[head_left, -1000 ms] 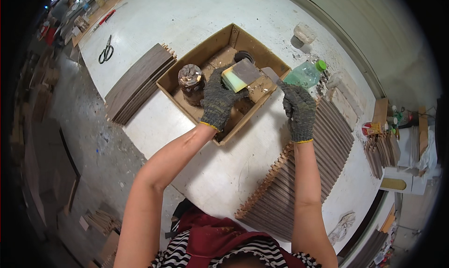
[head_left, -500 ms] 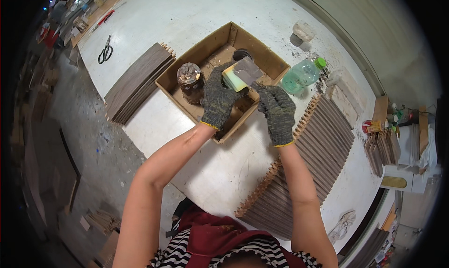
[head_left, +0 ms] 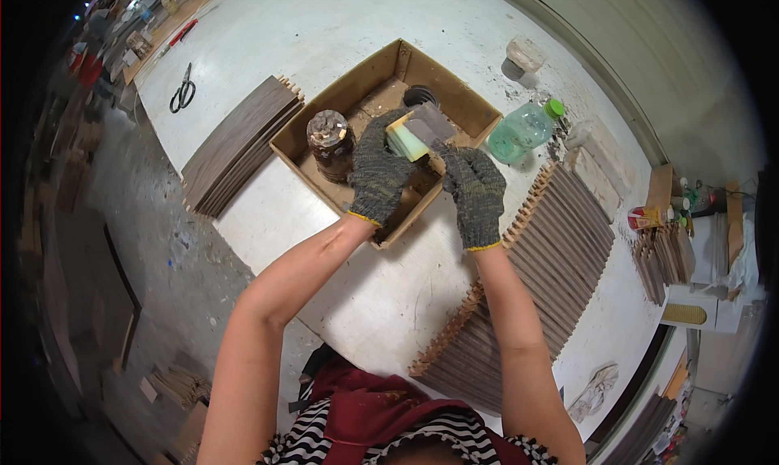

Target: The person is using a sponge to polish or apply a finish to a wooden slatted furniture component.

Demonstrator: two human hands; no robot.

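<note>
My left hand (head_left: 379, 173), in a dark grey knit glove, is closed around a pale yellow-green foam block (head_left: 406, 143) above a shallow cardboard box (head_left: 341, 191). A flat grey sheet (head_left: 432, 122), like sandpaper, lies against the block's far right side. My right hand (head_left: 475, 191), in a matching glove, pinches the sheet's near edge; its fingertips are partly hidden. Inside the box, left of my hands, stands a brown-stained jar (head_left: 329, 147) with a crusted top. A black ring-shaped item (head_left: 420, 96) sits in the box behind the block.
Curved dark wooden slats (head_left: 243, 144) are stacked left of the box, and a row of slats with pegged ends (head_left: 544, 270) lies at the right. A green-capped bottle (head_left: 523, 132), a small cup (head_left: 521, 58) and scissors (head_left: 183, 90) rest on the white table (head_left: 324, 27).
My right hand has shifted slightly left, closer to the block. The block and grey sheet have tilted a little; my left hand has stayed nearly in place.
</note>
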